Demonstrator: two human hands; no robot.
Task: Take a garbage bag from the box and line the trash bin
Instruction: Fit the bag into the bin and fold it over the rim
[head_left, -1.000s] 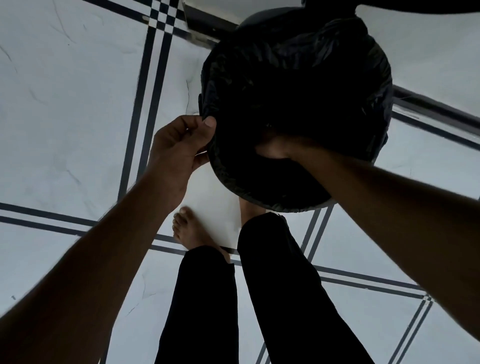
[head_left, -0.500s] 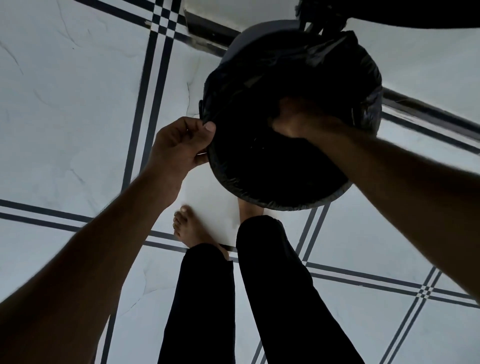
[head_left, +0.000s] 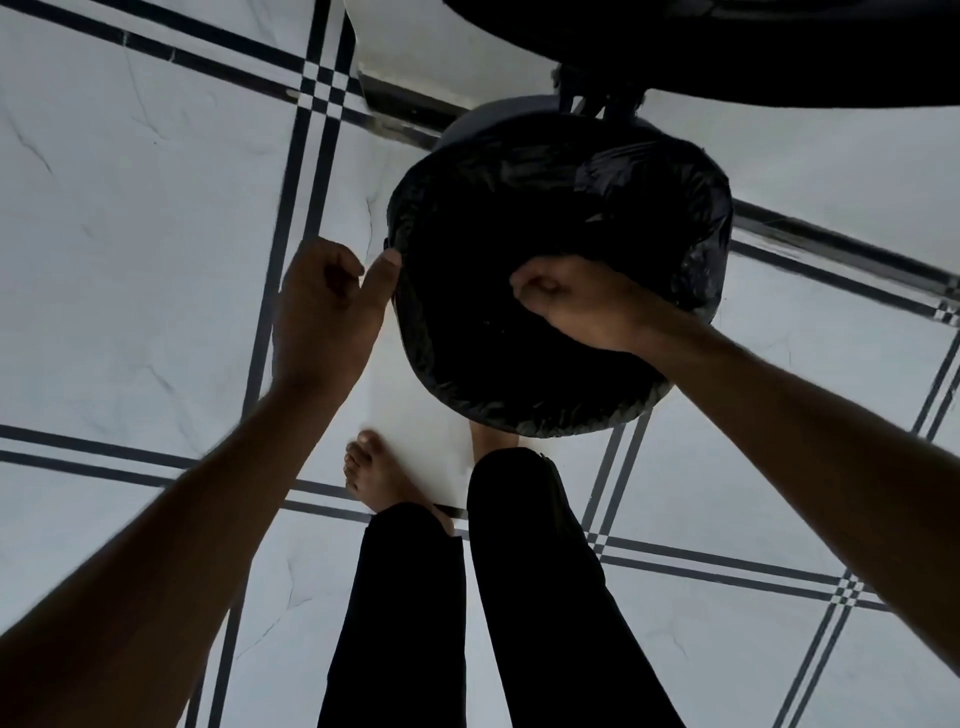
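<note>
A black garbage bag (head_left: 524, 218) is stretched over the mouth of the round grey trash bin (head_left: 470, 127), its edge folded down around the rim. My left hand (head_left: 327, 312) is at the bin's left side. Its thumb touches the bag's folded edge and its fingers are curled loosely, with a gap between them and the thumb. My right hand (head_left: 576, 299) reaches over the near right rim into the bin's mouth, its fingers closed on the bag's plastic. The box is out of view.
The bin stands on a white tiled floor (head_left: 156, 234) with dark stripe lines. My bare feet and black trouser legs (head_left: 524, 571) are just in front of it. A dark object (head_left: 727, 47) overhangs the top right, and a dark baseboard (head_left: 405, 109) runs behind the bin.
My left hand has let go of its pinch on the bag's left edge, and only the thumb touches it. My right hand has pulled back from deeper in the bin toward the near right rim.
</note>
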